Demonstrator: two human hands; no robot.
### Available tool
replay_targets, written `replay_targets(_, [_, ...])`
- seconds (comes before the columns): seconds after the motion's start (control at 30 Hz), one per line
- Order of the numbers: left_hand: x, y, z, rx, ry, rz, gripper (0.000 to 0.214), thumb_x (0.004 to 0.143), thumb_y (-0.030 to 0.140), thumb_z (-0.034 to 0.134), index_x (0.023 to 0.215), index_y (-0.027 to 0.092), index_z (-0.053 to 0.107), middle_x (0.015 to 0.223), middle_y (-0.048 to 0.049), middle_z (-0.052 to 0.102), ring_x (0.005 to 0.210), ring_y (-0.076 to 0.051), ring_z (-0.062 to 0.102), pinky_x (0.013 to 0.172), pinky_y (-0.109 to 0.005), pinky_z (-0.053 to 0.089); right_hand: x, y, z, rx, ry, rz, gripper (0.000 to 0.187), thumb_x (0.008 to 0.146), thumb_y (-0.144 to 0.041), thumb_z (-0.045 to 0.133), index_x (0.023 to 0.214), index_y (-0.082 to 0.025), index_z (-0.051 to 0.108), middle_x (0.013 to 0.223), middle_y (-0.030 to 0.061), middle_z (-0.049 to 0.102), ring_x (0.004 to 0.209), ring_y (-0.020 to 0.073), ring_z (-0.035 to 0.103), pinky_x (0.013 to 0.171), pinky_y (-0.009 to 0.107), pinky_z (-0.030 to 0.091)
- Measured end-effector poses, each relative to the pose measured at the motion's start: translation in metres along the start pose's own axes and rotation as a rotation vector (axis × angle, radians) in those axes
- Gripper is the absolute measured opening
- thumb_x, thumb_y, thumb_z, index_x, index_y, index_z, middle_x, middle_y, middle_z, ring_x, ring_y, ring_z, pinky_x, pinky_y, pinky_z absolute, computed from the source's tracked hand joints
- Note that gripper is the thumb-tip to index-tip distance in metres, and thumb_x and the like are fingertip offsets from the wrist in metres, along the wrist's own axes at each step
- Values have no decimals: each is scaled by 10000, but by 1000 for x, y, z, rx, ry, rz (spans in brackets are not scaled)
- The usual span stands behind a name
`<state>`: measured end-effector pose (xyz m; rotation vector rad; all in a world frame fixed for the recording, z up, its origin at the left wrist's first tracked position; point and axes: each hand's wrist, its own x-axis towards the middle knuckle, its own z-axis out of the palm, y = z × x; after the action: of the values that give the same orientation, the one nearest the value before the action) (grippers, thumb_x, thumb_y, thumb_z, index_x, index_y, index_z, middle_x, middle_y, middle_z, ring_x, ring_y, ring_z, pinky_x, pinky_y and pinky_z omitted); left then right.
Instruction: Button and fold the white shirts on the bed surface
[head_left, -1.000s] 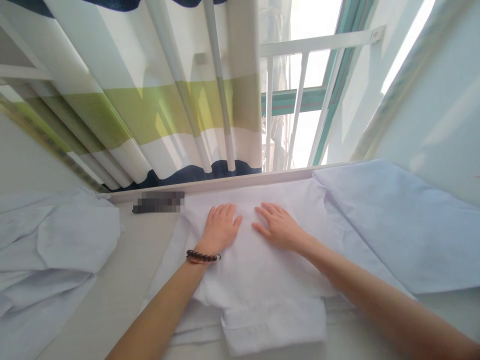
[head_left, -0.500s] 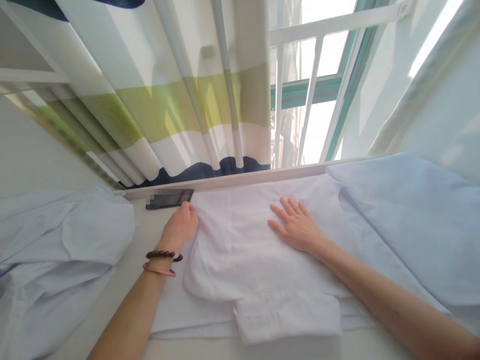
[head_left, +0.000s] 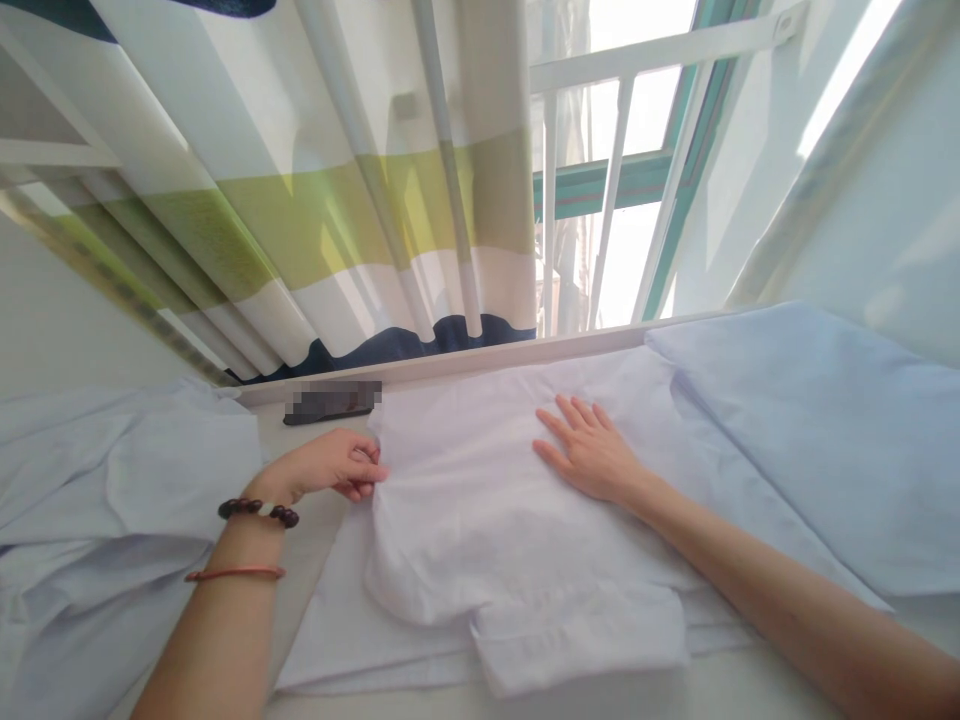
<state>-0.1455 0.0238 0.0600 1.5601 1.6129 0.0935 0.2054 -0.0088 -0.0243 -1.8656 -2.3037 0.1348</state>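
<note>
A folded white shirt (head_left: 480,480) lies flat in front of me, with a narrow folded band, perhaps a collar, at its near edge. My left hand (head_left: 341,465), with a beaded bracelet and a copper-coloured bangle on the wrist, is closed in a pinch on the shirt's left edge. Spread flat on the upper right of the shirt, the fingers of my right hand (head_left: 585,445) press on the cloth. Just beyond my left hand a dark phone (head_left: 330,402) rests on the white surface, partly blurred out.
Crumpled white cloth (head_left: 150,470) is heaped at the left. A smoothly folded white garment (head_left: 832,440) lies at the right. Behind a low ledge (head_left: 465,357) hang striped curtains (head_left: 300,220), beside a white railing (head_left: 667,50) and a window.
My left hand has moved down and towards me along the shirt's left edge, away from the phone, and its wrist has turned. My right hand stays in place.
</note>
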Motion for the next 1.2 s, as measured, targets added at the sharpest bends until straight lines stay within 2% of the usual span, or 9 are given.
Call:
replay_targets(0.1, [-5,-1,-1,218,66,-69,285,642,451,679,720,187,605,663,-33,672,708,-229,659,649,-305,536,-2,1,-7,6,-40,9,617,983,-563,269,1514,-256,334,1608,129,220,1474,324,174,1173,501,115])
replay_targets(0.17, [-4,10,2,405,242,-60,284,716,452,606,788,178,616,768,-72,694,794,-269,666,707,-351,536,0,-1,-19,19,-106,-7,617,981,-560,263,1500,-244,366,1598,133,248,1461,325,215,1165,497,155])
replay_targets(0.33, [28,70,36,726,634,184,382,891,332,423,1147,127,619,1217,-155,645,1130,-277,592,987,-395,445,28,-13,-45,39,-167,28,678,981,-569,205,1527,-179,303,1588,155,264,1461,324,214,1157,481,177])
replay_targets(0.43, [64,88,64,737,660,214,482,932,408,403,1289,131,569,1395,-151,547,1335,-318,420,1109,-445,322,51,-10,-38,36,-96,131,674,987,-562,193,1546,-190,241,1621,122,174,1486,296,125,1178,472,85])
replay_targets(0.53, [89,76,80,713,682,158,555,980,412,296,1402,99,475,1498,-165,440,1395,-337,352,1137,-483,272,63,14,-21,19,-36,235,641,985,-554,198,1529,-227,287,1621,97,187,1483,297,132,1175,474,82])
replay_targets(0.7, [98,46,75,725,658,144,602,989,443,243,1477,124,395,1561,-129,346,1438,-299,303,1177,-465,206,70,73,-9,-9,44,322,619,978,-550,209,1501,-252,354,1597,100,259,1466,299,194,1168,457,113])
replay_targets(0.87, [104,40,67,735,687,62,742,942,596,252,1498,116,358,1571,-168,308,1446,-330,278,1171,-478,210,78,109,-12,-39,59,386,628,967,-574,222,1492,-261,366,1592,103,265,1458,311,204,1154,466,156])
replay_targets(1.03, [114,40,60,728,658,68,760,938,613,230,1508,120,337,1587,-163,273,1451,-329,263,1166,-481,224,84,116,-16,-41,40,342,641,963,-579,231,1484,-236,375,1569,130,303,1435,300,260,1152,437,165])
replay_targets(1.2, [101,54,67,780,659,57,683,971,519,233,1478,87,383,1553,-185,339,1431,-347,297,1166,-564,157,76,92,-23,-70,28,359,651,974,-530,243,1492,-151,352,1596,179,219,1456,350,193,1153,482,125])
